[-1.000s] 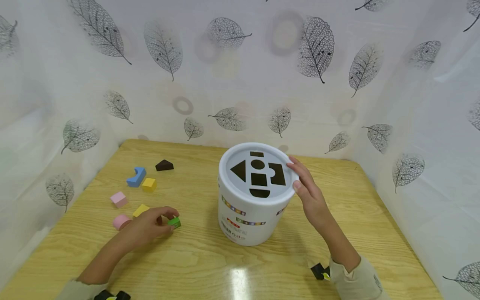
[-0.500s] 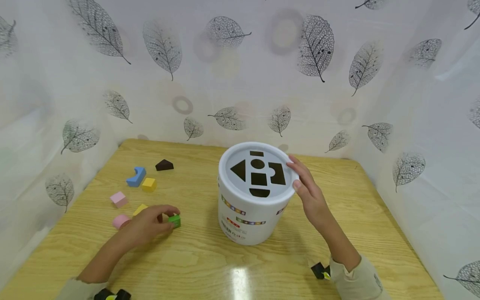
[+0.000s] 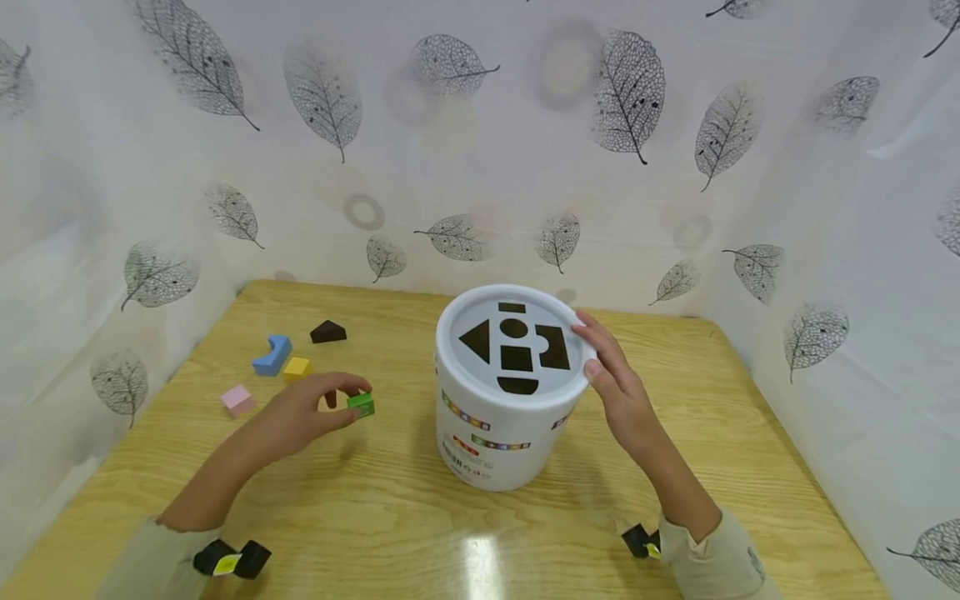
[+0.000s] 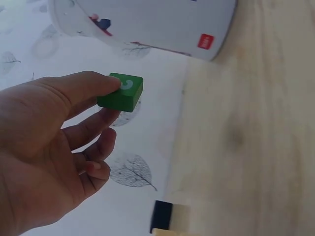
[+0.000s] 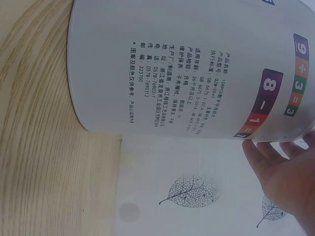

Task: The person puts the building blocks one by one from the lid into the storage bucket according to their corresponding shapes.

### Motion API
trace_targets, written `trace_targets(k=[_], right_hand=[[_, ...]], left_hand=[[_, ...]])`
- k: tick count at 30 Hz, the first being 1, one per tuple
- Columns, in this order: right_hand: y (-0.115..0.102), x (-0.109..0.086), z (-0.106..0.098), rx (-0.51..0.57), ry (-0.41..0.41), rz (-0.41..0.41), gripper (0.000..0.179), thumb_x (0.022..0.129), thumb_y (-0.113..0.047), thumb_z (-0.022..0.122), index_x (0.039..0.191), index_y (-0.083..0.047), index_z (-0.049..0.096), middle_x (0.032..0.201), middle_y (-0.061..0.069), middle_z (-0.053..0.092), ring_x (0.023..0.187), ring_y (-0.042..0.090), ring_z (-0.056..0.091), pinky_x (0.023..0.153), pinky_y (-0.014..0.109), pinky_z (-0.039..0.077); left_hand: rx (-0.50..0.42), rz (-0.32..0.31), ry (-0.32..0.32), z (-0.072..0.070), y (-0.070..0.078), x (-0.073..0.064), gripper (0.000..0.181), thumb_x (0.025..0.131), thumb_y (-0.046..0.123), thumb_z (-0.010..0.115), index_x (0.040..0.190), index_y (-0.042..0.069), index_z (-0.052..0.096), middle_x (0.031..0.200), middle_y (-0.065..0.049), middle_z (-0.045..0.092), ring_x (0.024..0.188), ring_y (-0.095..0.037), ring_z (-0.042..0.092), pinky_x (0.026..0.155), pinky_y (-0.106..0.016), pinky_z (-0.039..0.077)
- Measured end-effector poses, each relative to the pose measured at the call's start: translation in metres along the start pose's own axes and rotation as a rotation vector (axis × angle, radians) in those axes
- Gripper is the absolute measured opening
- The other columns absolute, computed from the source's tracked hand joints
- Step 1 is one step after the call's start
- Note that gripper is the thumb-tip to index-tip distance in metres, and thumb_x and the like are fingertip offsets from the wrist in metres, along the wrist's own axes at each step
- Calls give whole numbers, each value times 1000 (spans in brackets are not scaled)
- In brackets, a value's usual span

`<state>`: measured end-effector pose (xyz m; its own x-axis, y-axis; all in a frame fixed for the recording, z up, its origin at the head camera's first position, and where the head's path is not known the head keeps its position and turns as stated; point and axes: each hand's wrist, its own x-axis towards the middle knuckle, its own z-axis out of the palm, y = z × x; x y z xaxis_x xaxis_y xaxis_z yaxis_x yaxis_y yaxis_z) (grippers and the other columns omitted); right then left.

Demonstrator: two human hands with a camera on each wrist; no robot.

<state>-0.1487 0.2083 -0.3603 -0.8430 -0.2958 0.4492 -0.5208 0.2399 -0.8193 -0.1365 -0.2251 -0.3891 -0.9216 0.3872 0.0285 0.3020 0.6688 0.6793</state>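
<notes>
L hand (image 3: 300, 412) pinches green block (image 3: 361, 404), flat, lifted; R hand (image 3: 618, 387) fingers straight against bucket (image 3: 495, 433) rim.

We see a glossy wooden table (image 3: 420, 533), a smooth painted green block (image 4: 121, 92), and a matt white bucket (image 3: 495, 442).

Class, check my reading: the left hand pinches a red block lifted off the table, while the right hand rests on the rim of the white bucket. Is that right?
Not quite: the block pinched by the left hand is green, not red, as the left wrist view shows. It is lifted off the table, and the right hand does rest on the white bucket rim.
</notes>
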Motion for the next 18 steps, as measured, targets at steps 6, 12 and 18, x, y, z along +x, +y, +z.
trace_targets(k=[6, 12, 18], right_hand=[[0, 0, 0, 1, 2, -2, 44, 108, -13, 36, 152, -13, 44, 166, -2, 26, 154, 23, 19, 114, 15, 29], [1, 0, 0, 4, -5, 2, 45, 108, -14, 35, 152, -13, 43, 166, -4, 25, 155, 23, 19, 114, 15, 30], [1, 0, 0, 5, -2, 2, 45, 108, -14, 35, 152, -14, 44, 166, -4, 26, 155, 22, 18, 114, 15, 29]], left_hand=[[16, 52, 48, -24, 18, 8, 30, 100, 31, 65, 128, 21, 65, 122, 2, 65, 99, -21, 53, 80, -37, 49], [67, 120, 88, -45, 39, 20, 30, 99, 29, 66, 127, 17, 66, 120, 1, 67, 100, -20, 55, 84, -41, 49], [98, 173, 120, -56, 57, 36, 26, 99, 25, 67, 124, 18, 68, 111, 1, 69, 90, -19, 57, 78, -36, 49]])
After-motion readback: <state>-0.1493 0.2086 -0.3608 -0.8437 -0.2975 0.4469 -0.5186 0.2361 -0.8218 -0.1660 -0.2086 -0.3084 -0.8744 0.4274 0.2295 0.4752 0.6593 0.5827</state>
